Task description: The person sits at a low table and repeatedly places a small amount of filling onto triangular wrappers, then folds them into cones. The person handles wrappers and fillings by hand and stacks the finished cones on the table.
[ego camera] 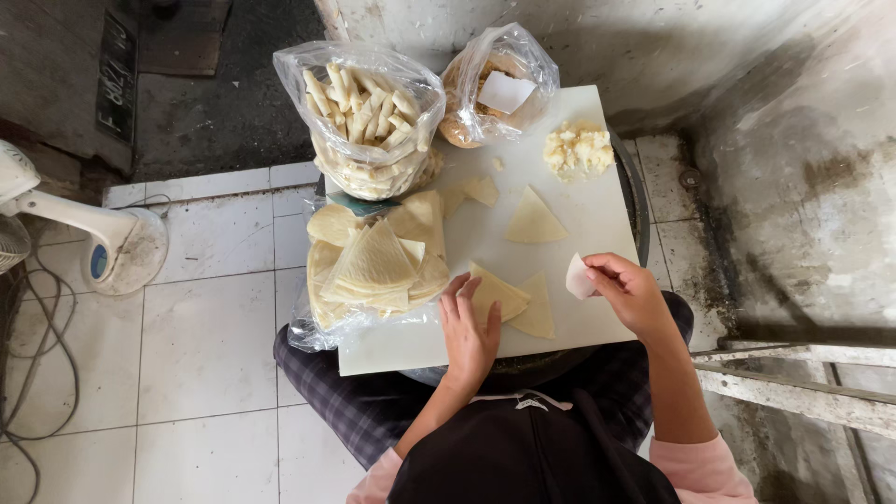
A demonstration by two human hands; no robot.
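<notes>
My left hand (469, 329) rests flat on a folded triangular dough wrapper (497, 292) lying on the white board (597, 224). A second triangle (538, 313) lies partly under it on the right. My right hand (627, 287) pinches a small white piece of wrapper (578, 277) near the board's right edge. Another single triangle (534, 217) lies in the middle of the board, and a lump of pale filling (578, 149) sits at the far right corner. A stack of triangular wrappers (378, 264) lies on clear plastic at the board's left.
A clear bag of rolled pale sticks (369, 117) and a second bag (495, 89) with a white slip stand at the board's far edge. A white fan base (117, 247) with cables stands on the tiled floor at left. A grimy wall (803, 159) rises on the right.
</notes>
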